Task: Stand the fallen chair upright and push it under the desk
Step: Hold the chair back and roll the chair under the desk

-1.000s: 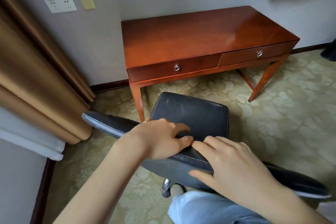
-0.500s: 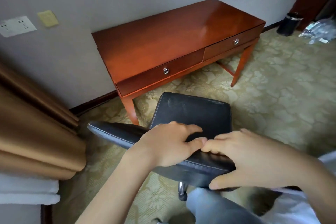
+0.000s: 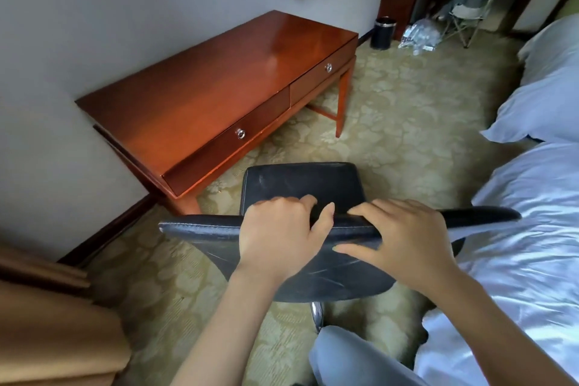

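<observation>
Both hands grip the top edge of the chair point(image 3: 313, 185) backrest. The left hand point(image 3: 279, 235) is curled over the rim, fingers on the front face. The right hand point(image 3: 404, 235) clasps it likewise, thumb pressed on the rear. The chair stands upright on the carpet point(image 3: 407, 122), seat facing the desk point(image 3: 219, 84) but just short of it, not under it. A bed point(image 3: 532, 197) lies to the right.

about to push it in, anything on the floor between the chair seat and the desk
Nothing: in the head view only bare patterned carpet lies between the chair seat and the desk.
</observation>
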{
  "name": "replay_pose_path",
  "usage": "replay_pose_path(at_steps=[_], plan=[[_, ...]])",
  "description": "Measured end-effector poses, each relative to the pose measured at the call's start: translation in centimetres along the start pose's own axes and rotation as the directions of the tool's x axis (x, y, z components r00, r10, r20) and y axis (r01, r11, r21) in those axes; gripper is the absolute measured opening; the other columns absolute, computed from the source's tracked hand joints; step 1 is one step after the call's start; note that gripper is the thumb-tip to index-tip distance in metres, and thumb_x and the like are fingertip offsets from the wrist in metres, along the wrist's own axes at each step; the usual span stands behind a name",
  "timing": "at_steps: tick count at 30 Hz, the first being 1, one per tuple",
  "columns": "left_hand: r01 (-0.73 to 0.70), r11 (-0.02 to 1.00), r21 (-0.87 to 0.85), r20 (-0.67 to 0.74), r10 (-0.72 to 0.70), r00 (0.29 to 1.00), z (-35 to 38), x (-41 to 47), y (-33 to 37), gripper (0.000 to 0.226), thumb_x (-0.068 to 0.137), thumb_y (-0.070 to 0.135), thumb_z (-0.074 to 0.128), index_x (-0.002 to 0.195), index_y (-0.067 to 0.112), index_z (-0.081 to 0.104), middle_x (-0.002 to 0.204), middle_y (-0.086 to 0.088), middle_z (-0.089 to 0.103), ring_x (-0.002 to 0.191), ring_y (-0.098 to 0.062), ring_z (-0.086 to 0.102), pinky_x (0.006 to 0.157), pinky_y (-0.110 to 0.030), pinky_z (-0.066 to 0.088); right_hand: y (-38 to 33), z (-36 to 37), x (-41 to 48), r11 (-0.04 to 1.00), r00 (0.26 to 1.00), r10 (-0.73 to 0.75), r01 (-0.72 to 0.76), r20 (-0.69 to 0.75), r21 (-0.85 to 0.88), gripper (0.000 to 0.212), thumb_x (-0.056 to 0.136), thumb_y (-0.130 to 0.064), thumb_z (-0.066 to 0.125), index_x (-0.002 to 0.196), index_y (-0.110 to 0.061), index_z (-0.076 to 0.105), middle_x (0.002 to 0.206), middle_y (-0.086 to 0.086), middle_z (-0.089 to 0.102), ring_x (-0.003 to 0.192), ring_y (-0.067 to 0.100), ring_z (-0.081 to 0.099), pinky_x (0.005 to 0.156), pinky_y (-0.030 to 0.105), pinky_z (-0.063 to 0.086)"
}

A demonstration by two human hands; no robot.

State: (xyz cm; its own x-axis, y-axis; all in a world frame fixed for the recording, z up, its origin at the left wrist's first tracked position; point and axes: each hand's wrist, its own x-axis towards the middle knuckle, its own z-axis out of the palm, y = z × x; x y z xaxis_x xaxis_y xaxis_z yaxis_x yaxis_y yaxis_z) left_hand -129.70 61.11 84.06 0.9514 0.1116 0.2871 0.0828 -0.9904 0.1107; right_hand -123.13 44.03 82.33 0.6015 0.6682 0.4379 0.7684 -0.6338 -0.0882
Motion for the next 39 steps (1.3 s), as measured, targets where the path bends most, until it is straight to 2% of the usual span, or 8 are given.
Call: replay_pose_path(at_steps=[4, 12, 18, 23, 26, 30, 36, 39], plan=[[0.024, 0.999, -0.030, -0.064, -0.026, 0.998, 0.1, 0.2, -0.3, 0.047, 0.087, 0.045, 0.036, 0.062, 0.020, 0.067, 0.040, 0.005, 0.054, 0.033, -0.015, 0.048, 0.043, -0.015, 0.009, 0.4, 0.9, 0.1, 1.000, 0.997, -0.025, 0.024, -0.071, -0.020, 0.056, 0.068, -0.077, 0.055, 0.074, -0.023, 0.070, 0.056, -0.010, 0.064, 0.050, 0.012, 0.060, 0.045, 0.018, 0.036], [-0.005, 0.998, -0.056, -0.128, -0.002, 0.992, 1.3, 2.4, -0.8, 0.044, 0.085, 0.042, 0.041, 0.055, 0.021, 0.066, 0.039, 0.006, 0.052, 0.034, -0.014, 0.048, 0.040, -0.020, 0.025, 1.9, 2.3, 1.8, 0.999, 0.977, -0.049, 0.049, -0.208, -0.005, 0.054, 0.065, -0.076, 0.062, 0.070, -0.023, 0.073, 0.052, -0.010, 0.065, 0.047, 0.011, 0.061, 0.042, 0.018, 0.042], [0.013, 1.000, -0.028, -0.102, -0.016, 0.995, 1.6, 5.8, -1.7, 0.048, 0.084, 0.043, 0.039, 0.048, 0.020, 0.060, 0.035, 0.004, 0.048, 0.031, -0.017, 0.043, 0.043, -0.016, 0.005, 3.8, 4.0, 5.1, 1.000, 0.979, -0.025, 0.027, -0.204, 0.009, 0.051, 0.060, -0.074, 0.066, 0.073, -0.025, 0.074, 0.053, -0.009, 0.066, 0.049, 0.012, 0.063, 0.044, 0.021, 0.046], [-0.011, 1.000, -0.024, -0.086, 0.009, 0.996, 2.7, 10.2, -3.4, 0.053, 0.092, 0.047, 0.029, 0.056, 0.020, 0.058, 0.046, 0.004, 0.052, 0.042, -0.017, 0.048, 0.040, -0.022, 0.020, 6.4, 5.5, 9.7, 1.000, 0.990, 0.014, -0.012, -0.138, 0.015, 0.052, 0.058, -0.077, 0.063, 0.073, -0.028, 0.072, 0.054, -0.010, 0.065, 0.051, 0.012, 0.062, 0.044, 0.021, 0.043], [-0.016, 0.999, -0.034, -0.049, 0.014, 0.999, 3.4, 13.5, -4.3, 0.049, 0.096, 0.047, 0.028, 0.063, 0.024, 0.055, 0.048, 0.006, 0.043, 0.049, -0.016, 0.045, 0.043, -0.025, 0.021, 8.1, 6.7, 12.5, 1.000, 0.990, 0.022, -0.019, -0.138, 0.025, 0.051, 0.059, -0.077, 0.060, 0.073, -0.029, 0.071, 0.055, -0.010, 0.065, 0.053, 0.013, 0.063, 0.044, 0.022, 0.044], [0.024, 0.999, -0.022, -0.016, -0.024, 1.000, 4.3, 17.4, -5.1, 0.049, 0.096, 0.046, 0.027, 0.072, 0.024, 0.063, 0.046, 0.008, 0.037, 0.049, -0.015, 0.042, 0.044, -0.024, 0.021, 10.3, 8.2, 15.8, 1.000, 0.981, 0.001, 0.001, -0.196, 0.013, 0.048, 0.056, -0.073, 0.066, 0.071, -0.028, 0.073, 0.052, -0.009, 0.065, 0.051, 0.013, 0.062, 0.046, 0.016, 0.032], [0.044, 0.999, 0.024, -0.101, -0.041, 0.994, 6.3, 23.0, -4.5, 0.055, 0.092, 0.046, 0.027, 0.065, 0.021, 0.067, 0.046, 0.004, 0.052, 0.042, -0.016, 0.046, 0.040, -0.021, 0.022, 15.6, 10.5, 20.0, 0.996, 0.956, -0.085, 0.091, -0.282, 0.009, 0.047, 0.059, -0.071, 0.069, 0.073, -0.027, 0.074, 0.054, -0.008, 0.066, 0.053, 0.014, 0.065, 0.052, 0.016, 0.030], [0.084, 0.996, 0.023, -0.129, -0.080, 0.988, 7.5, 25.5, -3.8, 0.052, 0.089, 0.043, 0.031, 0.057, 0.020, 0.066, 0.043, 0.003, 0.054, 0.037, -0.016, 0.044, 0.040, -0.018, 0.021, 18.4, 11.2, 21.8, 0.988, 0.944, -0.141, 0.153, -0.298, 0.015, 0.048, 0.062, -0.072, 0.067, 0.072, -0.025, 0.073, 0.054, -0.007, 0.065, 0.053, 0.015, 0.065, 0.050, 0.019, 0.037]])
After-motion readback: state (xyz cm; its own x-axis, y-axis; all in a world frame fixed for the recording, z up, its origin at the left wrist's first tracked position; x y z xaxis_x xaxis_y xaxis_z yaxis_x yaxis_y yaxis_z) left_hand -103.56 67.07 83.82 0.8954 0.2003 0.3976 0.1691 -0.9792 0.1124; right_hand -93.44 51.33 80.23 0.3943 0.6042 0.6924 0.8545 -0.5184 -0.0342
